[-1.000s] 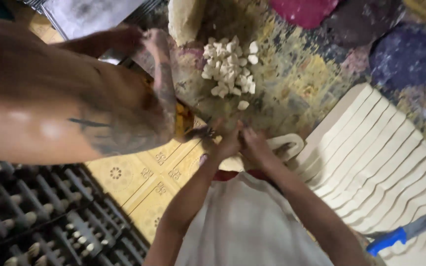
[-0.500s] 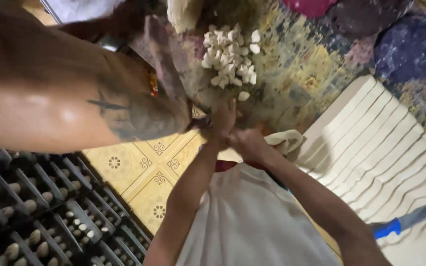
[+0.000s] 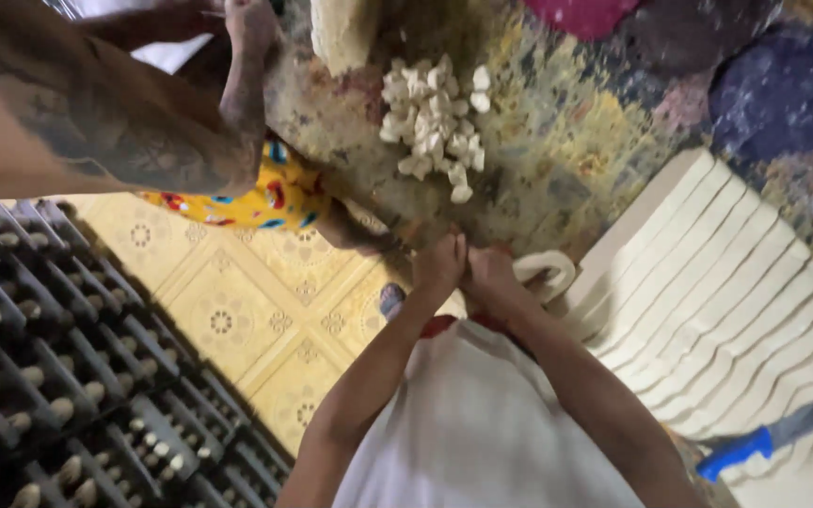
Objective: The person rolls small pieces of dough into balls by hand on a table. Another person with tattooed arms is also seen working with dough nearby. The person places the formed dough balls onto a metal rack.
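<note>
A pale dough strip [image 3: 546,273] lies looped at the near edge of the worktable [image 3: 557,179], just to the right of the person's two hands, which meet there side by side. The right hand [image 3: 493,273] is closed, its fingers pinching the end of that strip. The left hand [image 3: 440,263] is also closed and pressed against the right; what it holds, if anything, cannot be told from this view — the fingers are turned away.

Beyond the hands, further up the table, sits a heap of small cut dough pieces [image 3: 435,118], well apart from the strip. To the right, a slab of dough scored into long parallel strips [image 3: 736,301] covers the table's corner. A blue-handled knife [image 3: 773,435] lies at its lower edge, blade pointing right.

Off to the left, a co-worker's tattooed forearm [image 3: 96,132] crosses the upper corner, above a scrap of yellow patterned cloth [image 3: 256,198]. Below it — yellow patterned floor tiles [image 3: 247,320], and a dark rack of trays [image 3: 58,395] holding rows of small pale dough pieces.
</note>
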